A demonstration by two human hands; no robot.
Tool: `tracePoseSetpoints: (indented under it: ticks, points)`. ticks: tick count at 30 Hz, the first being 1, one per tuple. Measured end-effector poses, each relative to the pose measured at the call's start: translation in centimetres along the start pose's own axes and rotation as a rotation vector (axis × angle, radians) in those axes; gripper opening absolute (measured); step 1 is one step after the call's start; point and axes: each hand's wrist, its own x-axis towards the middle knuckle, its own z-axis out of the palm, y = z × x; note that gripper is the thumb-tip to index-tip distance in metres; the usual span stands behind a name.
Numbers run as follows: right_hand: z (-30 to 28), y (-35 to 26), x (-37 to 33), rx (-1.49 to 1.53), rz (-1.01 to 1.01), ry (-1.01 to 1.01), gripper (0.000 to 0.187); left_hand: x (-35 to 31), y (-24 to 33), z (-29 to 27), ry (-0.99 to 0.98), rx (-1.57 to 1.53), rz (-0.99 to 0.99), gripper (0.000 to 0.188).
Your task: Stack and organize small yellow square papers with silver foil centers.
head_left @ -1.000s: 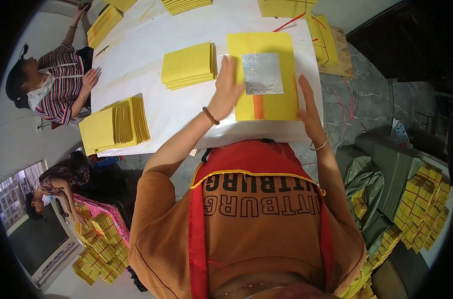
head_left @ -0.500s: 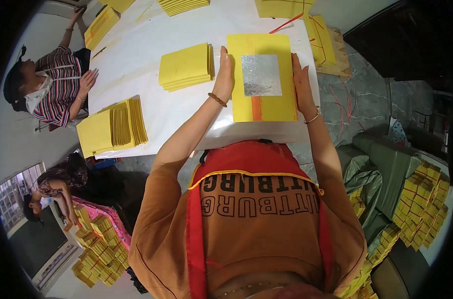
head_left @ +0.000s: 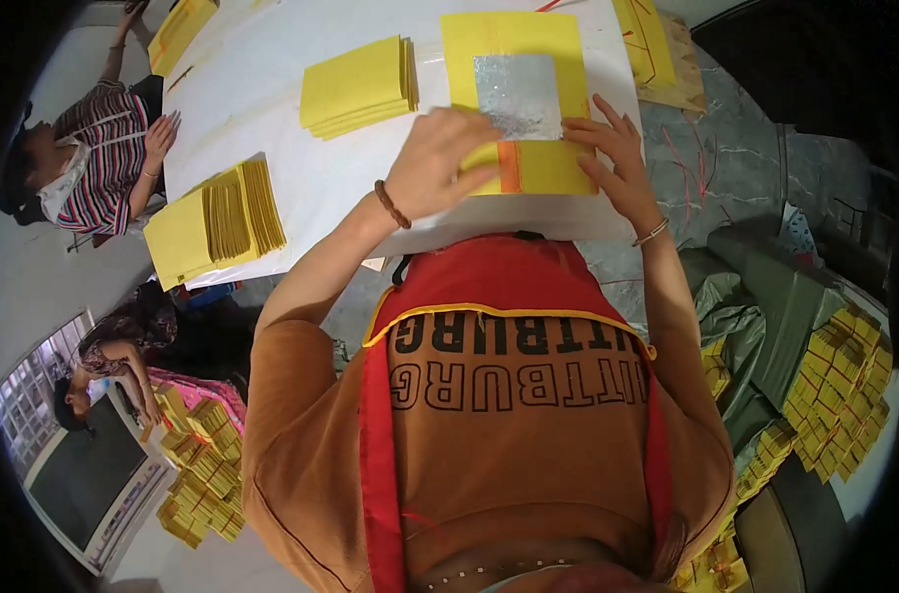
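holds left grip [head_left: 440,160] curled over left side of yellow paper [head_left: 558,176] on white counter [head_left: 316,183], cannot tell whether pinching; holds right grip [head_left: 615,163] spread at right edge.

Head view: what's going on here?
A person in a red apron works at a white table over a yellow sheet with a silver square on it. The left hand bends over its lower left part, blurred, so contact is unclear; the right hand spreads its fingers at the right edge. Two yellow stacks lie further left. A co-worker in a striped top is at the table's left side.
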Motion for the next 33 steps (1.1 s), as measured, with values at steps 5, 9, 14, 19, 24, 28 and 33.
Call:
tracePoseSetpoints:
  ticks: [5, 9, 14, 19, 24, 28, 33]
  points:
    - [0.9, 0.6, -0.4, -0.035, 0.063, 0.005, 0.021, -0.9, 1.2, -0.1, -0.262, 0.214, 0.19, 0.037]
    - [1.1, 1.6, -0.4, 0.064, 0.053, 0.0, 0.027, -0.4, 1.1, -0.1, -0.228, -0.036, 0.099, 0.018]
    - [1.3, 2.2, -0.4, 0.24, 0.027, 0.035, 0.049, 0.5, 0.0, -0.4, -0.265, -0.173, -0.101, 0.014]
    - [1.5, 1.8, -0.3, 0.219, 0.023, 0.039, 0.056, 1.0, -0.8, -0.7, -0.424, -0.375, -0.422, 0.018]
    - [1.6, 1.9, -0.3, 0.248, 0.048, 0.041, 0.055, 1.0, -1.1, -0.5, -0.397, -0.465, -0.455, 0.017]
    - [1.7, 2.1, -0.3, 0.236, 0.012, 0.037, 0.056, 1.1, -1.3, -0.4, -0.399, -0.486, -0.482, 0.015]
    - [1.6, 1.7, -0.3, 0.292, 0.041, 0.038, 0.056, 1.4, -1.2, -0.4, -0.368, -0.562, -0.515, 0.015]
